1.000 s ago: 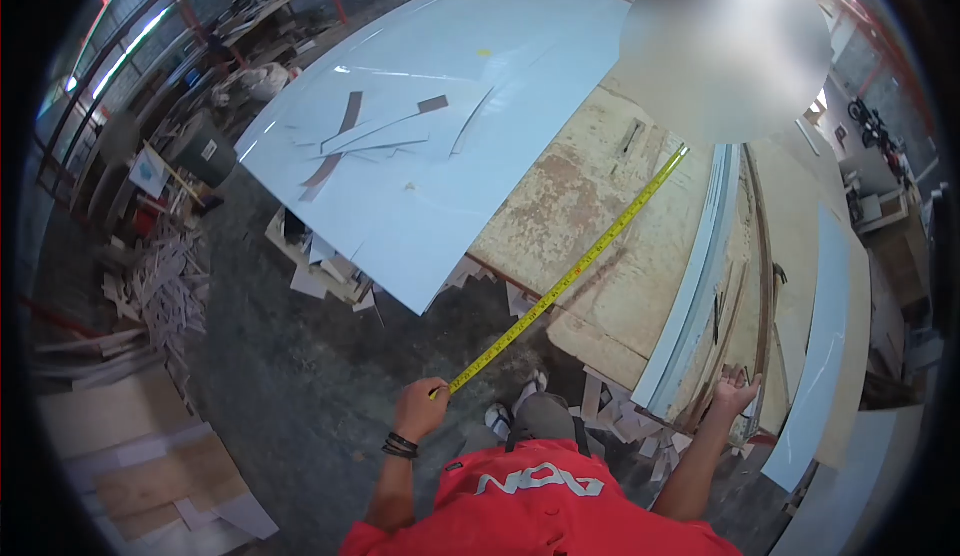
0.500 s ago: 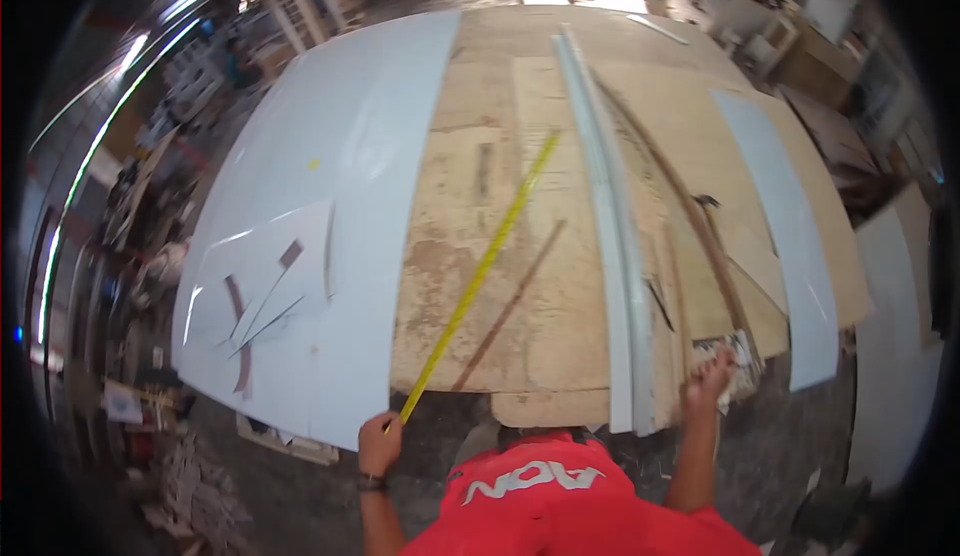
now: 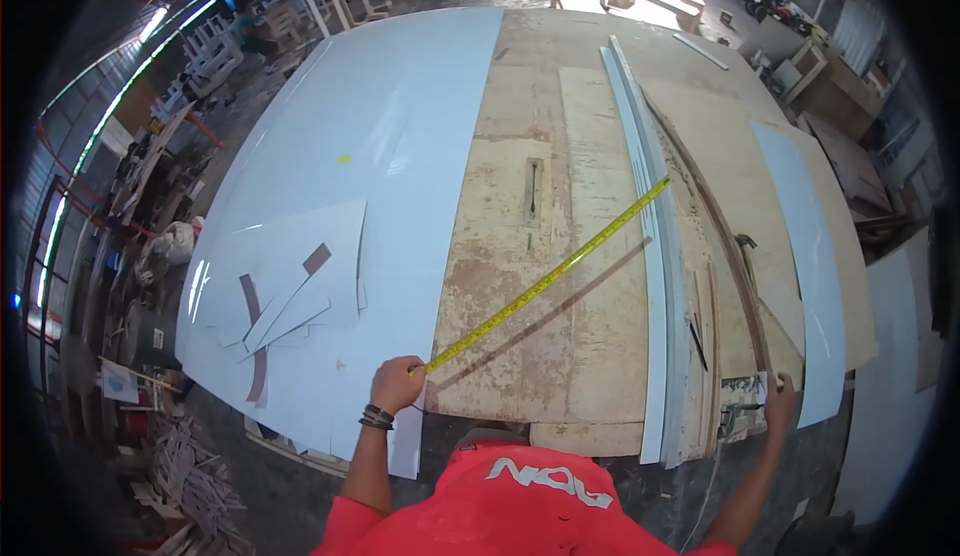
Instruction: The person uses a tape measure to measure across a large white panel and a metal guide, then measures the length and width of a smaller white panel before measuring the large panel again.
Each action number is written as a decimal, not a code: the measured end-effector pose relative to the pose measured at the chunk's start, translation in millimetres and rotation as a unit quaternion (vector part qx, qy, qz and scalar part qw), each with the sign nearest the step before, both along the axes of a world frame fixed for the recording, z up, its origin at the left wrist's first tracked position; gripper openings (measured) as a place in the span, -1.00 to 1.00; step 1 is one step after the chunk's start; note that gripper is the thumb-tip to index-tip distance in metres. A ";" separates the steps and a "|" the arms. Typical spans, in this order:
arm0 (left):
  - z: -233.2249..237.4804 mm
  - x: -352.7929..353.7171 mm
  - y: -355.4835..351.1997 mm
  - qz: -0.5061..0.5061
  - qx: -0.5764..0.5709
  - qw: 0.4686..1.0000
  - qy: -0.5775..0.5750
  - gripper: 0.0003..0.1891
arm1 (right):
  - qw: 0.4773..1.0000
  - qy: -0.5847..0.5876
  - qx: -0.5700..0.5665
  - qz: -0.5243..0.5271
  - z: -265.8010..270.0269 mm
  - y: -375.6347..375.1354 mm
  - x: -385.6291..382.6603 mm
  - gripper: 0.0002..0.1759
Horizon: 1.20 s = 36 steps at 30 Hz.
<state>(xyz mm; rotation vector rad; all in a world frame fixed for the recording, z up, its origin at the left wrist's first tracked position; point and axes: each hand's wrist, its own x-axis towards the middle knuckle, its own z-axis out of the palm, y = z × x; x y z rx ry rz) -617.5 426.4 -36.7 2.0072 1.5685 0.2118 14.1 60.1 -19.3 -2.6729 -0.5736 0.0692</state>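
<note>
My left hand is closed around the near end of a tape measure, whose case is hidden in the fist. Its yellow blade stretches out to the upper right above the worn plywood table, casting a shadow, with its tip over long pale strips. My right hand is at the table's front right edge with its fingers curled in; what they hold is hard to see. A small white piece and a dark green metal tool lie right beside it.
A large white sheet covers the table's left side, with offcuts on it. A hammer, a curved brown strip and a narrow white panel lie at right. Scrap wood is piled on the floor at left.
The tape blade has swung to the right, its tip now over the pale strips. My left hand has risen slightly; my right hand has moved right and down to the table's edge.
</note>
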 end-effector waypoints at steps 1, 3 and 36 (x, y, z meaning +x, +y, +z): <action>-0.5 -4.7 12.5 -0.010 0.011 1.000 0.009 -0.73 | 1.000 -0.017 -0.005 0.006 -5.8 12.2 4.2 -0.48; -0.3 -13.6 37.9 -0.023 0.018 0.999 0.014 -0.73 | 0.999 0.031 0.023 0.007 8.7 50.1 -18.1 -0.52; -77.9 99.8 429.9 -0.237 0.057 0.965 0.099 -0.69 | 0.983 -0.105 -0.036 0.145 -82.3 171.3 -166.3 -0.43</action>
